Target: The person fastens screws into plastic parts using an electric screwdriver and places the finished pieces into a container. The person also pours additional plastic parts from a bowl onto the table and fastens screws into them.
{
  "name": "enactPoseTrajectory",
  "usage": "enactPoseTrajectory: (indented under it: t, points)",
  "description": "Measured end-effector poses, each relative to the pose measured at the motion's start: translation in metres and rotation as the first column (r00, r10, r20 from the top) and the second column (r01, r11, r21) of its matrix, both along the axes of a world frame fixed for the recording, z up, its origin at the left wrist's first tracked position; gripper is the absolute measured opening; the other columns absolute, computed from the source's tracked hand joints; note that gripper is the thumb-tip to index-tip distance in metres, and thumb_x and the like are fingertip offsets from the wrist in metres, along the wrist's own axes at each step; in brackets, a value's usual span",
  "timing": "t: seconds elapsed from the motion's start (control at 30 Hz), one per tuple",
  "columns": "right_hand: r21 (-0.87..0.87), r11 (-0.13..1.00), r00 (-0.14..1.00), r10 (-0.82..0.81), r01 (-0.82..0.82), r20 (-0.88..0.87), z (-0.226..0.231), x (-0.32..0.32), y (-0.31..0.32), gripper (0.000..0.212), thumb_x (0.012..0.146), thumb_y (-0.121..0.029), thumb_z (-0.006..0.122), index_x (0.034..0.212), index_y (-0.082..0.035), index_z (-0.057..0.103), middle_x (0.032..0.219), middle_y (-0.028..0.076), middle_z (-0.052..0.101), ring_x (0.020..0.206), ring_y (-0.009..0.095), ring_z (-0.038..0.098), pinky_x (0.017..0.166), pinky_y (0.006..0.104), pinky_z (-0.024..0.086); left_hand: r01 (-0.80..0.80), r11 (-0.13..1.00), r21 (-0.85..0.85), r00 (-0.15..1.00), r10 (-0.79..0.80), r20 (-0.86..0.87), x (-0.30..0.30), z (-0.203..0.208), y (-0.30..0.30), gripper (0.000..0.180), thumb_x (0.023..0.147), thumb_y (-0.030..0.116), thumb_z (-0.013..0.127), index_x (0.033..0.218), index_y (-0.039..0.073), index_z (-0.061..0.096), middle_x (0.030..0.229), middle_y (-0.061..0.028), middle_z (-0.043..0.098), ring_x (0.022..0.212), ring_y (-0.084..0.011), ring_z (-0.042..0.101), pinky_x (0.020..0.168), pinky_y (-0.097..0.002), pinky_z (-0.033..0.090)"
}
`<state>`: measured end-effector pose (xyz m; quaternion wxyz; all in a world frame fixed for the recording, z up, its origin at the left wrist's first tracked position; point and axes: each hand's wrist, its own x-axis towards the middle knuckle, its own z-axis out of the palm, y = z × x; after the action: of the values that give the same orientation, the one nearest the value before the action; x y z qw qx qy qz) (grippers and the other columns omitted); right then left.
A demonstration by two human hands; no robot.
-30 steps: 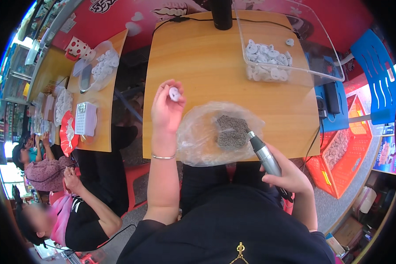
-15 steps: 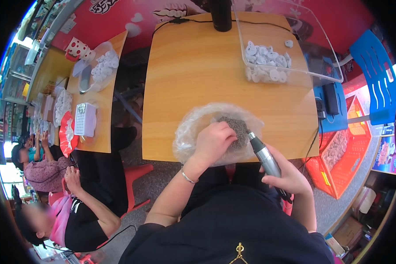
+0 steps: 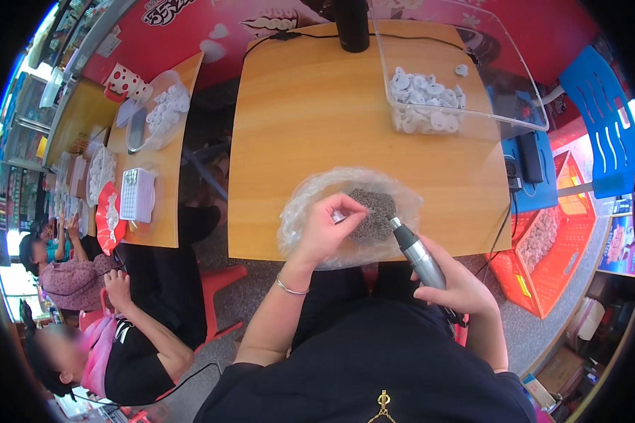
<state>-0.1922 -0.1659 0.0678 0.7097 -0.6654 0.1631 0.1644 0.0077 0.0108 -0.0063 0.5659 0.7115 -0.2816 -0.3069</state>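
My right hand (image 3: 462, 280) is wrapped round a silver-and-black electric screwdriver (image 3: 425, 264), its tip angled up and left toward the bag. Over the pile of small grey metal pieces, probably screws (image 3: 375, 211), my left hand (image 3: 326, 229) is closed in a pinch. Something small and pale shows between its fingers, too small to name. The pile lies in an opened clear plastic bag (image 3: 300, 204) at the table's near edge.
A clear plastic bin (image 3: 473, 116) with white round parts (image 3: 430, 99) stands at the back right of the wooden table (image 3: 296, 113), near a black cylinder (image 3: 353, 28). Right of the table are an orange crate (image 3: 536, 282) and a blue chair (image 3: 603, 120). Co-workers sit at the left.
My left hand has lifted slightly off the pile and turned, its fingers still pinched. The screwdriver has shifted a little left and down.
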Motion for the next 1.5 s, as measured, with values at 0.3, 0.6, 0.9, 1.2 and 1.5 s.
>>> enactPoseTrajectory:
  t: [0.3,0.6,0.9,1.2,1.5]
  points:
    - [0.014,0.999,0.996,0.047,-0.048,0.075,0.004,0.002,0.003,0.088,0.079,-0.017,0.075,0.147,-0.002,0.021,0.114,0.014,0.055,0.094,0.020,0.059,0.084,0.0338,0.047,-0.333,0.899,-0.283,0.604,-0.027,-0.796,-0.004,0.002,-0.003,0.016,0.090,0.008,0.064,0.104,0.001,0.065,0.091,-0.0056,0.067,0.066,-0.0036,0.050,0.058,-0.0173,0.041]
    - [0.006,0.998,0.994,0.060,-0.061,0.086,0.009,0.004,0.004,0.091,0.078,-0.016,0.076,0.148,-0.003,0.020,0.111,0.013,0.056,0.093,0.019,0.058,0.084,0.0333,0.047,-0.430,0.840,-0.332,0.370,-0.172,-0.913,-0.012,-0.005,-0.005,0.016,0.091,0.009,0.063,0.106,0.006,0.066,0.100,-0.0082,0.067,0.066,-0.0066,0.049,0.054,-0.0172,0.039]
    - [-0.036,0.994,0.986,0.108,-0.104,0.130,0.012,0.009,0.006,0.090,0.079,-0.019,0.076,0.148,-0.003,0.021,0.109,0.013,0.057,0.093,0.019,0.059,0.085,0.0336,0.046,-0.397,0.826,-0.399,0.368,-0.255,-0.894,-0.012,-0.003,-0.003,0.016,0.091,0.011,0.063,0.106,0.006,0.067,0.101,-0.0076,0.066,0.066,-0.0069,0.047,0.054,-0.0176,0.038]
    - [-0.048,0.993,0.986,0.115,-0.110,0.123,0.013,0.010,0.006,0.090,0.078,-0.018,0.077,0.148,-0.003,0.021,0.110,0.013,0.057,0.093,0.019,0.059,0.085,0.0337,0.046,-0.391,0.823,-0.412,0.341,-0.287,-0.895,-0.013,-0.004,-0.004,0.015,0.091,0.014,0.063,0.104,0.007,0.068,0.098,-0.0050,0.067,0.064,-0.0065,0.046,0.053,-0.0179,0.037]
    - [-0.036,0.994,0.984,0.111,-0.107,0.136,0.010,0.010,0.006,0.090,0.078,-0.018,0.076,0.147,-0.002,0.021,0.111,0.014,0.056,0.093,0.019,0.059,0.084,0.0335,0.047,-0.396,0.831,-0.392,0.318,-0.276,-0.907,-0.015,-0.003,-0.003,0.016,0.091,0.015,0.064,0.104,0.008,0.067,0.097,-0.0038,0.067,0.065,-0.0066,0.047,0.053,-0.0180,0.037]
